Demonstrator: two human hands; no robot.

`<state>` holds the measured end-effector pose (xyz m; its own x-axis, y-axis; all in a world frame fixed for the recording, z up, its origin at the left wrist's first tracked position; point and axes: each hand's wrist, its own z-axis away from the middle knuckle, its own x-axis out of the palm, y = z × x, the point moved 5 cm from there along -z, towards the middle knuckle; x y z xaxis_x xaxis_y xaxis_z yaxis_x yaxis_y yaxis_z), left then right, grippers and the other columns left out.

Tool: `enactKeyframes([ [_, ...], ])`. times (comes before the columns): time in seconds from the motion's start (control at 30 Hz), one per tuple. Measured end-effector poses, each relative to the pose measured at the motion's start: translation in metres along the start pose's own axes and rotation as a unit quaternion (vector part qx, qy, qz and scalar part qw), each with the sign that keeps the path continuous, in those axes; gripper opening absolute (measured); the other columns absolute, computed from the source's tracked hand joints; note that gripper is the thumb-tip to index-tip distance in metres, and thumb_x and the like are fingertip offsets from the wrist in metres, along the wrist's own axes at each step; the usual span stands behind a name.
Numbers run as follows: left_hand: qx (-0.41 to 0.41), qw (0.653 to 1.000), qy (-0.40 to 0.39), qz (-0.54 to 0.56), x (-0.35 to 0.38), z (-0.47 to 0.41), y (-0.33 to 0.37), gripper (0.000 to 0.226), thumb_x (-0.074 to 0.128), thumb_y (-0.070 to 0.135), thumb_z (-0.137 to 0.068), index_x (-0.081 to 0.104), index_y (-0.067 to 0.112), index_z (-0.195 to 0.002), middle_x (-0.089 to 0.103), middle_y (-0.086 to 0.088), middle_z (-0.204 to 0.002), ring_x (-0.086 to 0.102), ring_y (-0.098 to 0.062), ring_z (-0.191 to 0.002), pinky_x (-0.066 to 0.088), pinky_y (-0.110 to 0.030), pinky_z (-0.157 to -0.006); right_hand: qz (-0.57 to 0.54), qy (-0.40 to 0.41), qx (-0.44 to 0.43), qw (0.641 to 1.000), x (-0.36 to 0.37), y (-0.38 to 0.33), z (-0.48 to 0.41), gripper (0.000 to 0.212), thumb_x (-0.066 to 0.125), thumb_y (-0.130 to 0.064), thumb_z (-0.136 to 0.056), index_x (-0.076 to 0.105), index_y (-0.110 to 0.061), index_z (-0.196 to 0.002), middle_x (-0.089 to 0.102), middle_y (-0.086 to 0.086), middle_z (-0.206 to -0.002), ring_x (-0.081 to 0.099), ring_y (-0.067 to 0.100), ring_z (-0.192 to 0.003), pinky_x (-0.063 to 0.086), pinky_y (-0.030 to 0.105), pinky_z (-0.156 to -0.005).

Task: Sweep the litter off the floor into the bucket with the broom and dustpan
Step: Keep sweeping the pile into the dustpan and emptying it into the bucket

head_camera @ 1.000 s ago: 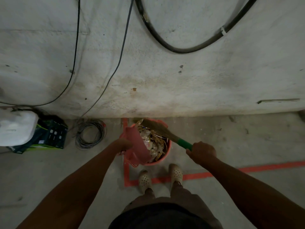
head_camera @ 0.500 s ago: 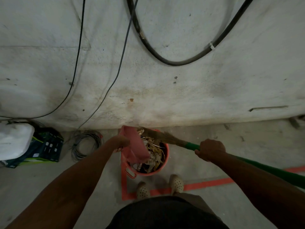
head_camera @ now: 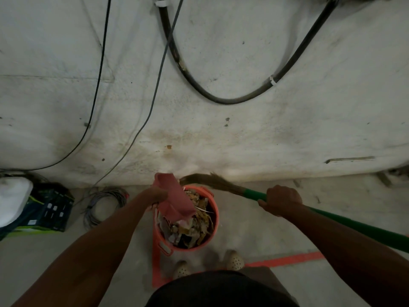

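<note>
The left hand (head_camera: 157, 195) grips the pink dustpan (head_camera: 174, 197), tilted over the orange bucket (head_camera: 213, 220) of litter (head_camera: 192, 222); the right hand (head_camera: 281, 199) curls round the broom (head_camera: 250, 192) handle, bristles over the far rim; bucket stands by the wall (head_camera: 221, 120), before the feet

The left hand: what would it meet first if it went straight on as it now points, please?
Past the dustpan the left hand grips, probably the broom bristles, then the wall; depth unclear.
</note>
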<state>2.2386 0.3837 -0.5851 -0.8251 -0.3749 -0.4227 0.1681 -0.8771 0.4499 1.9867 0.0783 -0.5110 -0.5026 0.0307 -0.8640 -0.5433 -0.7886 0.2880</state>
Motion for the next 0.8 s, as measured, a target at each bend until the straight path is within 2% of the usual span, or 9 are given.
enactKeyframes([
  [0.07,-0.005,0.999,0.003,0.036,0.002,-0.006,0.001,0.035,0.052,-0.003,-0.098,0.045,0.008,-0.065,0.044,0.0,-0.04,0.04,-0.004,-0.026,0.032,-0.016,-0.03,0.003,-0.001,-0.01,1.0,0.001,0.008,-0.007,0.053,0.049,-0.067,-0.093,0.067,-0.02,-0.111,0.059,-0.004,-0.084,0.059,0.014,-0.073,0.05,0.027,-0.067],
  [0.2,-0.033,0.999,0.011,0.023,0.008,-0.01,0.009,0.032,0.06,0.012,-0.1,0.044,0.015,-0.072,0.048,-0.004,-0.072,0.046,-0.015,-0.061,0.051,-0.031,-0.067,0.031,0.01,-0.036,0.999,-0.001,0.026,-0.031,0.051,0.049,-0.068,-0.094,0.067,-0.022,-0.108,0.058,-0.007,-0.079,0.057,0.009,-0.067,0.049,0.024,-0.063],
  [0.23,-0.037,0.999,0.015,0.019,0.013,-0.011,0.011,0.033,0.059,0.011,-0.1,0.042,0.015,-0.071,0.047,-0.005,-0.072,0.045,-0.015,-0.061,0.052,-0.031,-0.068,0.043,0.015,-0.044,0.998,-0.002,0.031,-0.038,0.05,0.049,-0.068,-0.094,0.067,-0.023,-0.107,0.054,-0.009,-0.075,0.053,0.007,-0.062,0.044,0.023,-0.058],
  [0.33,-0.024,0.998,0.029,0.041,0.032,-0.007,0.025,0.035,0.051,0.002,-0.102,0.042,0.015,-0.071,0.038,-0.002,-0.067,0.035,-0.009,-0.057,0.036,-0.012,-0.042,0.057,0.024,-0.067,0.996,-0.001,0.049,-0.066,0.047,0.049,-0.068,-0.093,0.066,-0.025,-0.104,0.047,-0.012,-0.068,0.045,0.002,-0.055,0.035,0.02,-0.05],
  [0.43,-0.028,0.996,0.041,0.079,0.055,-0.012,0.031,0.016,0.049,0.004,-0.103,0.058,0.014,-0.094,0.038,-0.001,-0.071,0.034,-0.007,-0.058,0.034,-0.011,-0.039,0.055,0.026,-0.096,0.994,0.004,0.073,-0.103,0.047,0.048,-0.069,-0.094,0.067,-0.026,-0.1,0.051,-0.012,-0.067,0.053,0.002,-0.056,0.037,0.018,-0.047],
  [0.53,-0.068,0.98,0.076,0.173,0.079,-0.017,0.031,0.023,0.057,0.007,-0.1,0.063,-0.001,-0.121,0.055,-0.005,-0.081,0.053,-0.016,-0.07,0.054,-0.025,-0.067,0.042,0.017,-0.105,0.993,0.011,0.098,-0.137,0.046,0.046,-0.068,-0.095,0.066,-0.027,-0.102,0.057,-0.012,-0.069,0.057,0.002,-0.056,0.049,0.018,-0.051],
  [0.6,-0.096,0.966,0.098,0.219,0.098,-0.02,0.033,0.031,0.056,0.013,-0.102,0.063,-0.007,-0.125,0.058,-0.01,-0.09,0.054,-0.022,-0.079,0.048,-0.038,-0.079,0.024,0.013,-0.116,0.993,0.018,0.11,-0.159,0.047,0.044,-0.068,-0.095,0.066,-0.028,-0.103,0.058,-0.012,-0.071,0.059,0.003,-0.059,0.055,0.02,-0.058],
  [0.7,-0.132,0.936,0.139,0.294,0.127,-0.027,0.035,0.028,0.059,0.023,-0.102,0.067,0.0,-0.088,0.055,-0.008,-0.067,0.051,-0.018,-0.057,0.042,-0.027,-0.054,0.015,0.002,-0.137,0.99,0.028,0.113,-0.193,0.046,0.039,-0.068,-0.097,0.059,-0.027,-0.092,0.057,-0.011,-0.071,0.058,0.004,-0.059,0.057,0.023,-0.059],
  [0.8,-0.159,0.901,0.187,0.359,0.15,-0.038,0.032,0.055,0.062,0.041,-0.099,0.047,0.013,-0.054,0.037,-0.004,-0.042,0.032,-0.012,-0.032,0.025,-0.02,-0.041,0.002,-0.024,-0.165,0.986,0.044,0.092,-0.229,0.045,0.036,-0.066,-0.099,0.053,-0.026,-0.088,0.055,-0.011,-0.071,0.057,0.006,-0.06,0.048,0.022,-0.053],
])
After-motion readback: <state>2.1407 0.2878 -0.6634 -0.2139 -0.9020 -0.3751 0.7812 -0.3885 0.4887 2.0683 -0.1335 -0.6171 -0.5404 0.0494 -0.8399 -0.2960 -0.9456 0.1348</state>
